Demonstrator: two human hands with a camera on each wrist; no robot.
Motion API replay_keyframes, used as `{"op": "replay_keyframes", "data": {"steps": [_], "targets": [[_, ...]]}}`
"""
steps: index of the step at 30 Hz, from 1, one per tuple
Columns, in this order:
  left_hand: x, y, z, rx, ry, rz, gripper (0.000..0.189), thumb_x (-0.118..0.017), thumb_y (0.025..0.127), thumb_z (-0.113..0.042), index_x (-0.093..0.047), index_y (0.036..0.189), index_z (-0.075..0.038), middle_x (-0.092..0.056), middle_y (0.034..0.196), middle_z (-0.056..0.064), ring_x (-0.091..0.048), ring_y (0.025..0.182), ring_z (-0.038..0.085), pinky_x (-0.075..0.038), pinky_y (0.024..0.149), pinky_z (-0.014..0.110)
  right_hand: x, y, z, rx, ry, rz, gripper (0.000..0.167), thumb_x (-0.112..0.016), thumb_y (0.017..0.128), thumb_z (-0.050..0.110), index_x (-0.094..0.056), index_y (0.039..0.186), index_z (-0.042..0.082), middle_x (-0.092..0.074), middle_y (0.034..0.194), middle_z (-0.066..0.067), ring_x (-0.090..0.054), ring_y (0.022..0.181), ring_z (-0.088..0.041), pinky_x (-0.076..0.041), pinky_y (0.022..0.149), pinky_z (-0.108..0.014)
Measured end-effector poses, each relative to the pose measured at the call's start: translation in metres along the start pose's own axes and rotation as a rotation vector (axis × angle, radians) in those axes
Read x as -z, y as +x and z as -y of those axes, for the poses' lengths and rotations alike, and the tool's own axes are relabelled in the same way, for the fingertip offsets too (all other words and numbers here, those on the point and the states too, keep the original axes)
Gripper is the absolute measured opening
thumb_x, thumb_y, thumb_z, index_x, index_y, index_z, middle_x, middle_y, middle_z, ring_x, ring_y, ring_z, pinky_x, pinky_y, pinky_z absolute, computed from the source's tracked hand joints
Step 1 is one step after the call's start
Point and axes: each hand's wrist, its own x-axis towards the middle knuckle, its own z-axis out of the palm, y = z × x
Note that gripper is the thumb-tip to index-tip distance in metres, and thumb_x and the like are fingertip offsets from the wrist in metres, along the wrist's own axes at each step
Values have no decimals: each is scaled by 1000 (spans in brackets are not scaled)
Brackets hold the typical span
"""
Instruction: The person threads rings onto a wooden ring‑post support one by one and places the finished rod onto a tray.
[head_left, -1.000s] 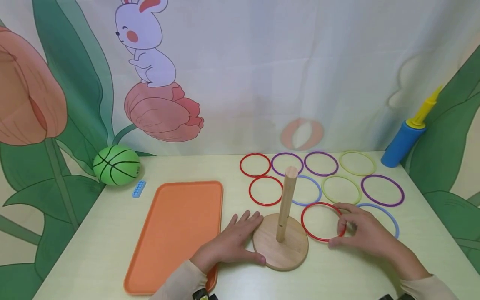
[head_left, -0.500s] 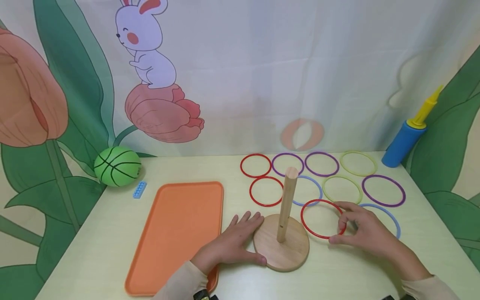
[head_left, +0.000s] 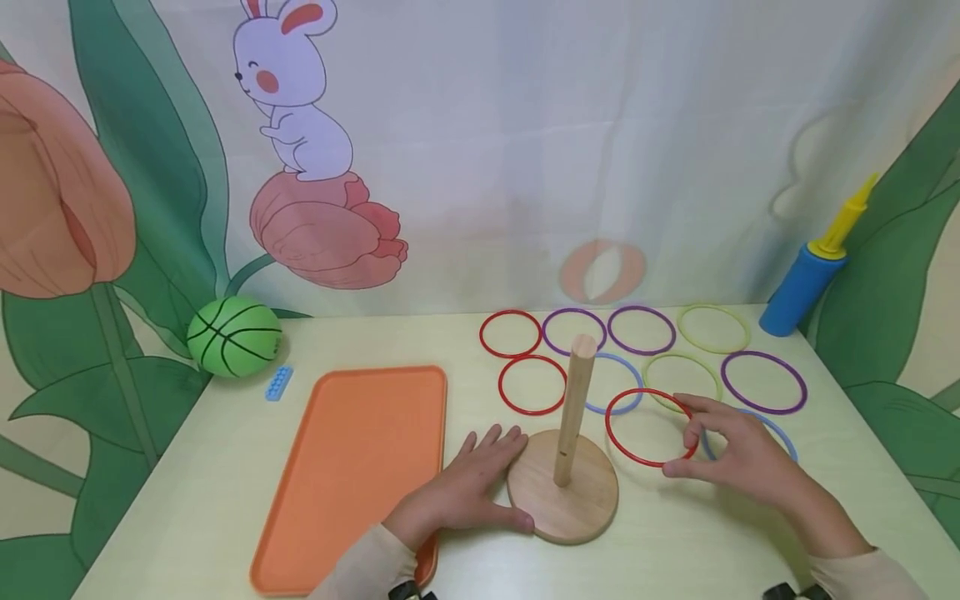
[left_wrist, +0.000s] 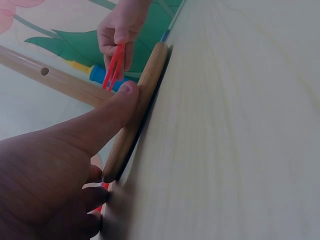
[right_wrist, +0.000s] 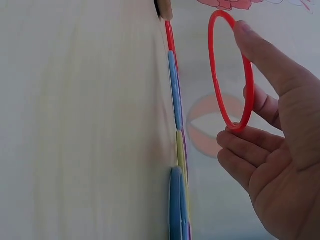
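Observation:
My right hand (head_left: 738, 450) pinches a red ring (head_left: 647, 391) by its right side, between thumb and fingers. The ring (right_wrist: 211, 55) is raised off the table and tilted, to the right of the wooden peg stand. That stand has a round base (head_left: 562, 517) and an upright post (head_left: 576, 408) with nothing on it. My left hand (head_left: 468, 492) rests at the base's left edge, fingers fairly straight and spread. In the left wrist view its thumb (left_wrist: 117, 107) presses against the base's rim. Under my right hand lies a blue ring (head_left: 787, 440), partly hidden.
Several red, purple, blue and yellow-green rings lie flat behind the stand, among them a red ring (head_left: 532, 413) and a purple ring (head_left: 763, 412). An orange tray (head_left: 352, 467) is at left, with a green ball (head_left: 234, 336) and blue brick (head_left: 278, 383) beyond. A blue-yellow pump (head_left: 806, 271) stands back right.
My right hand has lifted the red ring up off the table and slightly away from me. My left hand stays in place at the base.

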Motion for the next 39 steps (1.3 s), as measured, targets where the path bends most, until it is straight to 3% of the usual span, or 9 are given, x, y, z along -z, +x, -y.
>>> {"op": "replay_keyframes", "data": {"steps": [2,4,8,10,16,18,25,39], "targets": [[-2,-1,0,2,-2,2,113,-84,82,-62,-28,168,-13,-20,175,3,-7,163,27,-1,131,53,1,-2,0,3,12,-8,43,-101,68,38,-60,76,27,-63,143,-23,-56,132,-50,-52,95,-52],[-4,-2,0,3,-6,6,114,-84,82,-63,-28,168,-13,-20,175,3,-7,163,27,-1,131,53,0,-5,-1,17,16,-24,43,-101,68,36,-60,76,29,-64,142,-21,-58,130,-47,-51,94,-37],[-7,-3,-1,-1,-6,10,114,-84,82,-63,-28,168,-13,-21,175,4,-8,163,28,-2,131,53,0,-9,-1,44,29,-56,43,-102,68,34,-59,76,30,-66,141,-17,-59,129,-43,-41,90,-14],[-7,-3,-1,-4,4,7,114,-84,82,-63,-29,168,-12,-21,175,4,-8,163,28,-2,131,54,1,-9,0,43,31,-62,43,-101,69,35,-59,77,30,-65,143,-14,-57,132,-38,-38,91,-12],[-4,-2,-2,-10,24,5,114,-83,82,-63,-28,168,-12,-21,175,4,-8,163,28,-3,131,54,6,-7,2,52,26,-83,42,-101,69,34,-60,79,31,-63,145,-11,-45,133,6,-35,94,-11],[-3,-1,-2,-10,22,5,113,-83,83,-63,-28,168,-12,-21,175,4,-8,163,27,-2,131,54,8,-6,4,62,36,-94,42,-102,69,31,-61,79,30,-64,144,-11,-41,131,14,-33,95,-10],[0,0,-2,-6,25,5,114,-84,83,-62,-28,168,-12,-20,176,4,-8,163,28,-1,131,53,14,-3,14,115,74,-141,44,-103,66,20,-62,80,29,-63,145,-15,-42,134,15,-28,103,-6],[-1,2,2,0,21,-4,115,-84,81,-63,-28,168,-12,-20,175,4,-8,163,27,-1,131,54,24,3,27,187,84,-201,45,-103,63,9,-64,79,26,-63,146,-13,-46,136,8,-34,99,-5]]}}
